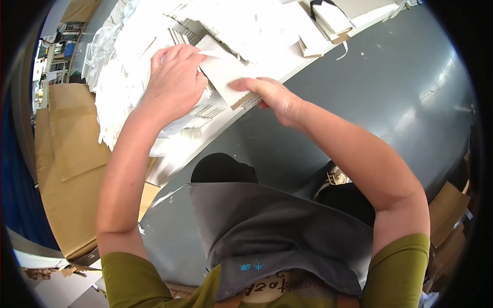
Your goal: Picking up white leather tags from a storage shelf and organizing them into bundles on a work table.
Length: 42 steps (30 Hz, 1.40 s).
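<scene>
Right hand [275,100] pinches the right side of a flat, white, rectangular card-like piece [222,74] at the white worktable's edge [211,132] — left hand [177,79], fingers bent, sits at its left side — left grip cannot be determined

Looks like a workshop or small factory. Counter [211,128] heaped with white pieces [115,105], large cardboard [77,143] alongside, smooth grey floor [405,97], loaded shelving [64,50] far left, grey work apron [282,220].

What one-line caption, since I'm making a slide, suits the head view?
Right hand gripping a flat, white, rectangular piece, left hand beside it, over a cluttered white table.
</scene>
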### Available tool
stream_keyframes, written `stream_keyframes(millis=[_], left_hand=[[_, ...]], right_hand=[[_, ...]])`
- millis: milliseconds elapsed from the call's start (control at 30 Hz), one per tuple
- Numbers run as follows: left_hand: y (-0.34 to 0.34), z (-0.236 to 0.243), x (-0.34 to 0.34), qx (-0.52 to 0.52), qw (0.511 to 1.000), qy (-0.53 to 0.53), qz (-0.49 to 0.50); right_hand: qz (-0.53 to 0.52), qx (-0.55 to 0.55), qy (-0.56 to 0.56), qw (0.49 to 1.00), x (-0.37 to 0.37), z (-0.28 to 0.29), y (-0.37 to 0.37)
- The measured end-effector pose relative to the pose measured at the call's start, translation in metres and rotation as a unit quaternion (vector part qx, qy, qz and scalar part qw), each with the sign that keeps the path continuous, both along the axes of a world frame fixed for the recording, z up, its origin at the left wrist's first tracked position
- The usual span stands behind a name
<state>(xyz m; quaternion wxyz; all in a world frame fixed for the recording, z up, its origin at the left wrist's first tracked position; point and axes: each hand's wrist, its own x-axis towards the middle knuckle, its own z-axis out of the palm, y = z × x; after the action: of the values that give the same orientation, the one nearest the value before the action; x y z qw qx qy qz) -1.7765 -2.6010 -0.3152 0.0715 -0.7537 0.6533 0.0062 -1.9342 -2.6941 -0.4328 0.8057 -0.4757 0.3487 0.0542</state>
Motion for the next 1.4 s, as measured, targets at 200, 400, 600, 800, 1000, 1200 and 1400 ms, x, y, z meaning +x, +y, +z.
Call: stream_keyframes(millis=[200,400,600,800,1000,1200,1400], left_hand=[[0.000,0.005,-0.002,0.024,0.999,0.000,0.023],[-0.003,0.004,-0.004,0.034,0.999,-0.005,0.028],[0.000,0.005,-0.003,0.029,0.999,-0.017,0.020],[-0.006,0.004,-0.007,0.024,1.000,-0.010,0.012],[-0.002,0.006,-0.007,0.009,1.000,0.004,0.028],[-0.007,0.007,-0.006,0.012,0.999,0.042,0.019],[-0.007,0.009,-0.008,-0.001,0.996,0.077,0.041]], right_hand=[[0.123,0.088,-0.051,0.987,-0.032,0.008,-0.007],[0.112,0.090,-0.047,0.989,-0.018,-0.001,0.002],[0.070,0.070,-0.047,0.994,-0.008,0.009,0.001],[0.046,0.070,-0.047,0.995,-0.012,-0.004,-0.004],[0.149,0.023,-0.035,0.988,-0.088,-0.014,-0.040],[-0.185,0.145,-0.078,0.969,-0.229,-0.021,-0.097],[-0.322,0.183,-0.282,0.885,-0.270,-0.039,-0.132]])
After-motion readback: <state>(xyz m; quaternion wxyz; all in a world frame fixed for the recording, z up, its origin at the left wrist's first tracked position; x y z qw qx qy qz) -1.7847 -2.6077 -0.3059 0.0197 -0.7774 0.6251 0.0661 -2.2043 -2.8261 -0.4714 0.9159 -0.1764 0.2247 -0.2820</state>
